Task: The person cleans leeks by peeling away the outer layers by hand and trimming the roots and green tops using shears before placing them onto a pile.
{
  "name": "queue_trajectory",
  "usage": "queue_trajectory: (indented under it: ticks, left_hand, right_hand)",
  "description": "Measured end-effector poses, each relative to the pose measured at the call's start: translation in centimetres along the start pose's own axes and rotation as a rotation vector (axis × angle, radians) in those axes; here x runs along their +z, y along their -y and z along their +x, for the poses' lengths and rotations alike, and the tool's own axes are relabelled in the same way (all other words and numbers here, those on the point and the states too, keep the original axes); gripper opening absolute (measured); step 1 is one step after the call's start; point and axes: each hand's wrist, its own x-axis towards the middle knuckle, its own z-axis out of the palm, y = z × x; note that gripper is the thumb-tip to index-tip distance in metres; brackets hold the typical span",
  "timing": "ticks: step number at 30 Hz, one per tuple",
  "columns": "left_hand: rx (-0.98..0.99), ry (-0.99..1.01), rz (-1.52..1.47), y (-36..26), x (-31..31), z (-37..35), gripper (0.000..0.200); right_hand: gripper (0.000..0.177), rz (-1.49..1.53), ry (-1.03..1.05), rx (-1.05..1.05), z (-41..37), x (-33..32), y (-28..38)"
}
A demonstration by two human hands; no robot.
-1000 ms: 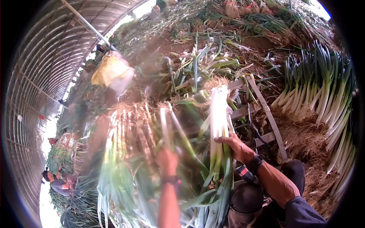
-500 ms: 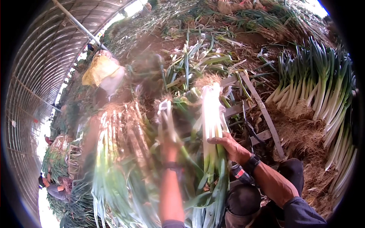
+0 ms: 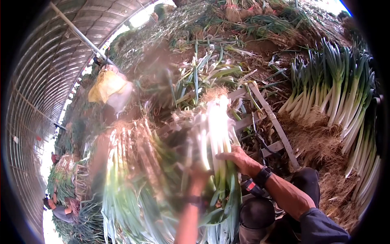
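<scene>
My right hand (image 3: 239,160) is closed around a bunch of long green onions (image 3: 217,130), white shafts and roots pointing away from me, leaves hanging toward my lap. Beside it, my left hand (image 3: 199,174) is smeared by motion but wrapped round another green onion (image 3: 201,140), whose white shaft lies close against the bunch's left side. To the left lies a pile of untrimmed green onions (image 3: 118,156) with brown roots and soil-stained skins. Its leaves (image 3: 134,211) spread below my left forearm.
A metal frame (image 3: 274,122) stands just beyond my right hand. Cleaned green onions (image 3: 335,93) lie in rows at the right. Peelings (image 3: 207,71) litter the ground ahead. A yellow-and-white bag (image 3: 109,87) is at upper left; another person (image 3: 61,211) works at far left.
My left hand has moved right with its green onion, bringing it from apart to close beside the bunch. My right hand keeps its hold, shifted slightly left in view.
</scene>
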Motion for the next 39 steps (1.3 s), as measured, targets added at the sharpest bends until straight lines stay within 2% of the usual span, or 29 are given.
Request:
queue_trajectory:
  ticks: [2,4,7,10,13,14,15,16,18,22,25,28,29,31,32,33,35,36,37,38,39]
  left_hand:
    - [0.021,0.003,-0.089,-1.2,0.4,-0.5,0.059]
    - [0.012,0.009,-0.301,-2.7,0.1,-1.2,0.058]
    - [-0.138,0.099,-0.975,-4.8,-1.3,-2.9,0.058]
    - [-0.138,0.278,-1.223,-6.2,-3.4,-3.4,0.058]
    - [0.092,0.366,-0.953,-9.3,-5.6,-3.8,0.054]
    - [0.104,0.378,-0.96,-10.2,-6.2,-4.1,0.055]
    - [0.116,0.39,-0.966,-11.1,-6.9,-4.4,0.057]
    - [0.08,0.412,-0.826,-10.2,-6.7,-3.9,0.062]
    - [0.065,0.429,-0.715,-11.1,-7.6,-4.1,0.067]
    - [0.128,0.396,-0.778,-12.9,-9.2,-5.8,0.048]
    - [0.158,0.363,-0.731,-11.5,-8.7,-6.0,0.031]
    - [0.118,0.227,-0.64,-10.6,-8.0,-7.2,0.024]
    - [0.171,0.155,-0.6,-10.5,-7.8,-7.9,0.022]
    - [0.265,0.001,-0.507,-11.8,-8.3,-9.6,0.018]
    - [0.358,-0.039,-0.156,-11.0,-8.4,-9.6,0.018]
    - [0.314,-0.058,-0.201,-10.8,-8.5,-10.1,0.016]
    - [0.227,-0.101,-0.294,-10.5,-8.5,-11.0,0.014]
    - [0.049,-0.084,-0.468,-13.6,-10.2,-13.0,0.017]
    - [-0.129,-0.067,-0.641,-15.4,-11.4,-14.2,0.022]
    - [-0.256,-0.042,-0.658,-15.6,-11.8,-14.6,0.023]
    - [-0.243,-0.035,-0.712,-15.8,-12.1,-15.3,0.023]
  right_hand:
    - [0.032,0.369,0.008,0.361,0.5,-0.6,1.7]
    - [0.033,0.561,0.026,0.507,0.6,-1.0,2.1]
    - [0.04,0.573,0.027,0.427,0.4,-1.5,2.0]
    - [0.035,0.532,0.079,0.457,1.2,-2.0,3.3]
    - [0.032,0.569,0.174,0.523,2.3,-1.9,3.6]
    - [0.042,0.529,0.196,0.534,2.3,-2.0,3.5]
    - [0.036,0.372,0.205,0.476,2.6,-0.9,2.1]
    - [0.033,0.214,0.209,0.417,3.1,0.9,-0.3]
    - [0.043,-0.114,0.14,0.185,3.6,1.5,-0.1]
    - [0.051,-0.26,0.15,0.188,3.5,0.3,3.6]
    - [0.056,-0.294,0.169,0.233,3.4,-0.3,7.3]
    - [0.062,-0.326,0.166,0.274,2.9,-0.6,10.6]
    - [0.064,-0.344,0.162,0.292,2.9,-0.6,11.6]
    - [0.067,-0.303,0.096,0.044,2.6,1.0,10.4]
    - [0.066,-0.295,0.106,-0.019,2.5,1.1,9.9]
    - [0.066,-0.287,0.116,-0.081,2.4,0.9,10.1]
    - [0.062,-0.3,0.231,-0.08,1.5,-1.5,12.8]
    - [0.06,-0.306,0.288,-0.083,1.2,-2.7,14.4]
    - [0.057,-0.362,0.222,-0.065,0.7,-4.2,16.3]
    - [0.057,-0.416,0.156,-0.045,0.0,-5.8,18.3]
    - [0.061,-0.419,0.053,0.035,0.0,-6.6,19.2]
